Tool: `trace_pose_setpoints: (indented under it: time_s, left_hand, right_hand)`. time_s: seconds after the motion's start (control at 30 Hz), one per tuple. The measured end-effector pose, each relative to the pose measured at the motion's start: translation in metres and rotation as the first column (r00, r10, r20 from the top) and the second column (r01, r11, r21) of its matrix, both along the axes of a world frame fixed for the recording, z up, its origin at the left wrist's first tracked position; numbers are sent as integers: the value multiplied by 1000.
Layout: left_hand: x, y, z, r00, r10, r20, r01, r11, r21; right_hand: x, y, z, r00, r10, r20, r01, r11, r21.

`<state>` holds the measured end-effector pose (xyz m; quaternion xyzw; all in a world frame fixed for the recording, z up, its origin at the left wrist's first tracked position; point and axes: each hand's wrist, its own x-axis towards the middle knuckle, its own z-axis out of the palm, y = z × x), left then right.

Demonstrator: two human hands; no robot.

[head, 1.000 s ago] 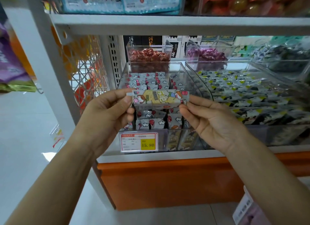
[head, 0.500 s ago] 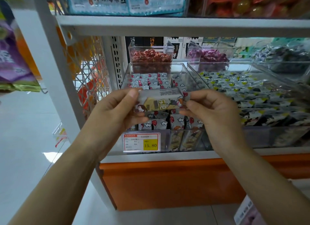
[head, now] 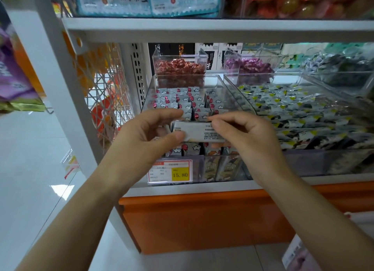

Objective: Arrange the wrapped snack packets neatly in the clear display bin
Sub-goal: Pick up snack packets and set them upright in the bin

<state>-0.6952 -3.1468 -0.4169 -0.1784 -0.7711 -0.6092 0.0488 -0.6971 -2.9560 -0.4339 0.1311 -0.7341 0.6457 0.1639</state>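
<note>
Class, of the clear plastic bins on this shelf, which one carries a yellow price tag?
The front-left clear bin holding cloud-print snack packets; its front wall alone bears the red-and-yellow price tag.
</note>
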Motion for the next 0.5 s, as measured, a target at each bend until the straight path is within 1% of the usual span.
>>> trace_pose_setpoints:
  time_s: [0.2, 0.3, 0.4, 0.5]
  left_hand:
    - [2, 3, -1, 997, -57, -47, 51, 991, -120]
    - [2, 5, -3, 999, -3, -39, -3, 990, -144]
    - [1, 6, -4, 996, 83, -30, -87, 988, -127]
    - [0, 4, -2, 992, 124, -22, -126, 983, -131]
  right_hand:
    - [0, 2, -2, 995, -89, -47, 92, 992, 83]
    - [1, -1, -3, 988, -117, -101, 130, 983, 129]
    - [2, -3, -4, 983, -108, -150, 135, 973, 186]
    - [2, -4, -3, 985, -80, -155, 113, 970, 217]
